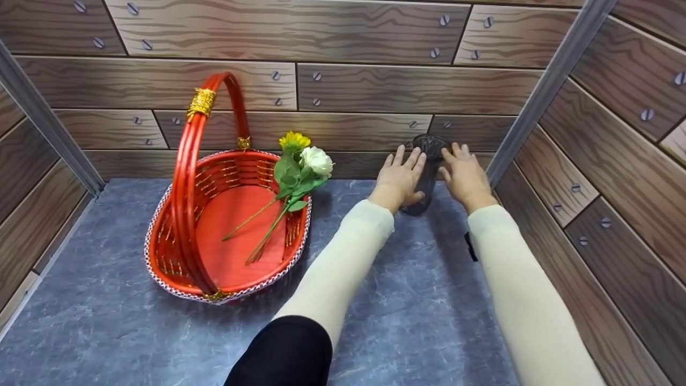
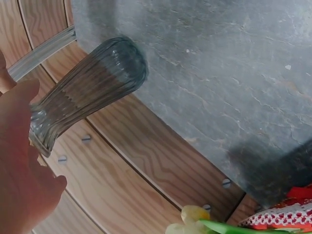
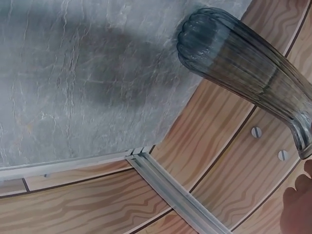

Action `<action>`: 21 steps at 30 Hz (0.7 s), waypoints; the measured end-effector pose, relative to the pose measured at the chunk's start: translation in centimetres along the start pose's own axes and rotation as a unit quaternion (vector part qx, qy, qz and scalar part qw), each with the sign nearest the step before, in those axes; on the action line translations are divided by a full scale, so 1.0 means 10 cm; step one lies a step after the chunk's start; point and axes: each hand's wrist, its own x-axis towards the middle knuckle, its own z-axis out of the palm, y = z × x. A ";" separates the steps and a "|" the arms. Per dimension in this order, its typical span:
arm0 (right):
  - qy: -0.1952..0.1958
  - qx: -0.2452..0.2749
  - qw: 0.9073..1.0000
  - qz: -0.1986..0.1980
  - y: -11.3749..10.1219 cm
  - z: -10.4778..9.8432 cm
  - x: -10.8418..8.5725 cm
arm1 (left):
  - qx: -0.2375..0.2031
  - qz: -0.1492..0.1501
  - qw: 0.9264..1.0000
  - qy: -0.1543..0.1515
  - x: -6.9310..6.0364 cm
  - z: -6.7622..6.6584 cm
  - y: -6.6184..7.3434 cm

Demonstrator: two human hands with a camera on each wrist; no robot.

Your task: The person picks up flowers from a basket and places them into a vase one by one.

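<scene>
A dark, see-through ribbed glass vase stands upright on the tabletop, close to the back wall. My left hand is at its left side near the rim, fingers straight and spread. On the other side, my right hand also has its fingers extended beside the rim. Whether the fingertips touch the glass I cannot tell. In the left wrist view the flared mouth of the vase is beside the left hand. The right wrist view shows the vase with only part of the right hand below its mouth.
Left of the hands sits a red woven basket with a tall arched handle. A yellow flower and a white rose lean over its right rim, stems inside. Wood-patterned walls enclose the grey marbled table.
</scene>
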 end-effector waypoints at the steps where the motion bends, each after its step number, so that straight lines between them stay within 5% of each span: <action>1: 0.010 -0.005 1.000 -0.002 0.00 0.01 0.01 | 0.003 0.002 1.000 0.001 0.00 0.01 0.00; 11: 0.074 0.010 0.997 0.008 -0.01 0.04 0.01 | 0.000 0.004 1.000 0.011 0.02 0.02 0.03; 21: 0.192 0.048 0.980 -0.022 -0.04 0.11 -0.01 | 0.000 0.002 1.000 0.016 0.06 0.05 -0.03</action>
